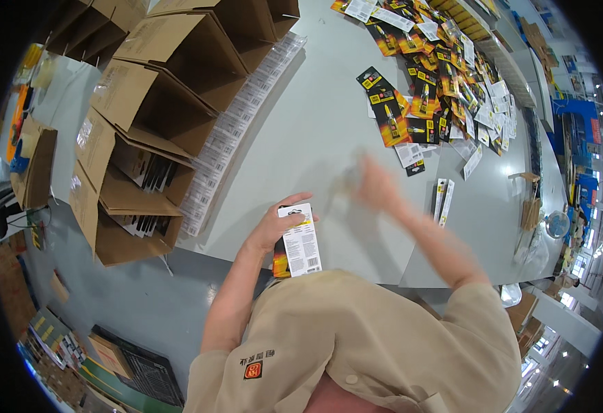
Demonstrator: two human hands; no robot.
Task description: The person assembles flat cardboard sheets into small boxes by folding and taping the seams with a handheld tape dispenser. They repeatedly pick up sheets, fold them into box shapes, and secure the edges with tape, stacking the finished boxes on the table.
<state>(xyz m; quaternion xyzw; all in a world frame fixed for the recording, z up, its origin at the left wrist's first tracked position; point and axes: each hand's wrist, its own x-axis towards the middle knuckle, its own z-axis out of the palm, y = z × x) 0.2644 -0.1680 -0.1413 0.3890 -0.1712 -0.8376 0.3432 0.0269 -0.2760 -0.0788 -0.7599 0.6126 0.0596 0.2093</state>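
Near the table's front edge, my left hand (276, 224) is closed on a few blister cards (303, 246). The top card's white printed back faces up, and a black and orange edge shows beneath it. My right hand (377, 184) is over the table to the right, smeared by motion, so its fingers and anything in them cannot be made out. Beyond it lies a large loose pile of black, orange and yellow blister cards (424, 94), some face up and some showing white backs. Two narrow white cards (442, 199) lie apart, right of my right hand.
Open cardboard boxes (151, 103) stand in a row at the left; the two nearest hold cards on edge. Beside them runs a long strip of labelled white packs (220, 148). The grey table (274, 155) ends just before my body. A black crate (136, 365) sits below left.
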